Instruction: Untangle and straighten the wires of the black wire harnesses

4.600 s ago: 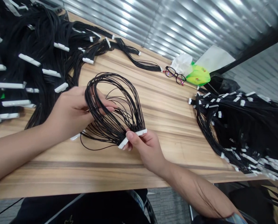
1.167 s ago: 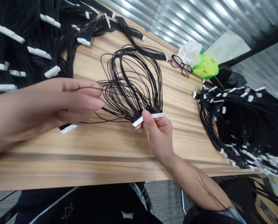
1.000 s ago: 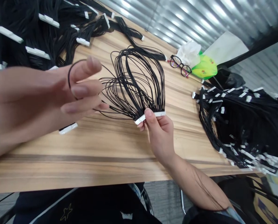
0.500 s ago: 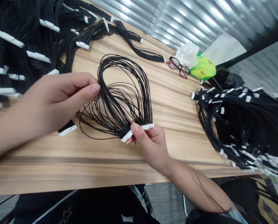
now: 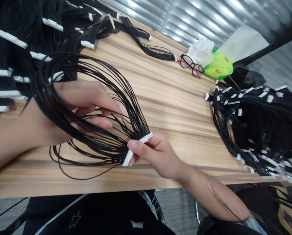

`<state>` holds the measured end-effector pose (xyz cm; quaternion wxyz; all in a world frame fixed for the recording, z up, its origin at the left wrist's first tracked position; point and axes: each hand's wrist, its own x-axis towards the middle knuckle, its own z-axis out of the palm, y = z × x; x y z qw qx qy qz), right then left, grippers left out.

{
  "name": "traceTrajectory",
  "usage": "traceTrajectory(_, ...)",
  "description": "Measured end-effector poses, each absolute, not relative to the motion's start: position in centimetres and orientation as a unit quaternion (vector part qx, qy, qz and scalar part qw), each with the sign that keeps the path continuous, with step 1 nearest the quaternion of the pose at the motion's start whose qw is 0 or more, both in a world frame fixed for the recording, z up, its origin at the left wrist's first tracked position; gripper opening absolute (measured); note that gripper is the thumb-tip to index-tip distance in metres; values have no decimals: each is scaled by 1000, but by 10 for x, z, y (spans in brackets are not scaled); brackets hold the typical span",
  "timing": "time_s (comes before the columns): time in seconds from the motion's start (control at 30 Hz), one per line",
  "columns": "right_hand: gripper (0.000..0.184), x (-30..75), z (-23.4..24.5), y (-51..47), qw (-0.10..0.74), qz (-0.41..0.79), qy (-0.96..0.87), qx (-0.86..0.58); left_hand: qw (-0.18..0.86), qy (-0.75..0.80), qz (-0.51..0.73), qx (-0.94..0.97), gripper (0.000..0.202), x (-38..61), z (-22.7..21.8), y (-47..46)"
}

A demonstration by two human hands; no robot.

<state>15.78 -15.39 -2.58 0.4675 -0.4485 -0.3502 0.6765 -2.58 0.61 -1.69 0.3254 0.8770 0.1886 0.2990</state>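
My right hand (image 5: 155,153) pinches the white connector ends (image 5: 127,158) of a black wire harness (image 5: 94,138) between thumb and fingers, above the table. The many thin wires bend round into a wide loop to the left. Through that loop reaches my left hand (image 5: 86,94), with wires lying across its wrist and back. Its thumb and forefinger are apart, close to some looser inner wires; whether they touch them I cannot tell. A few stray wires sag below the bundle.
A heap of black harnesses with white connectors (image 5: 12,39) covers the table's left. Another pile (image 5: 256,114) lies at the right. Eyeglasses (image 5: 191,66), a green packet (image 5: 219,67) and white tissue (image 5: 201,50) sit at the back by a corrugated metal wall (image 5: 170,19).
My left hand has gone from pinching the loop's side to reaching through it, and the loop has swung left over the wrist. My right hand keeps its grip, with the connectors tilted more.
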Motion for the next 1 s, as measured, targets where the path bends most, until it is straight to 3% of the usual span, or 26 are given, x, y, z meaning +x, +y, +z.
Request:
traceTrajectory(0.13, 34, 158, -24, -153, 451, 698, -342, -438, 303, 108, 308, 895, 23, -26, -14, 11)
traceTrajectory(0.3, 35, 159, -23, -154, 445, 704, -333, -441, 276, 163, 273, 907, 22, -26, -14, 13)
traceTrajectory(0.43, 35, 157, -23, -155, 437, 708, -330, -446, 289, 122, 260, 913, 17, -25, -17, 12)
traceTrajectory(0.57, 35, 157, -23, -154, 437, 711, -330, -441, 331, 99, 235, 909, 16, -24, -19, 12)
traceTrajectory(1.0, 33, 158, -21, -154, 423, 728, -338, -420, 332, 111, 243, 905, 22, -21, -17, 4)
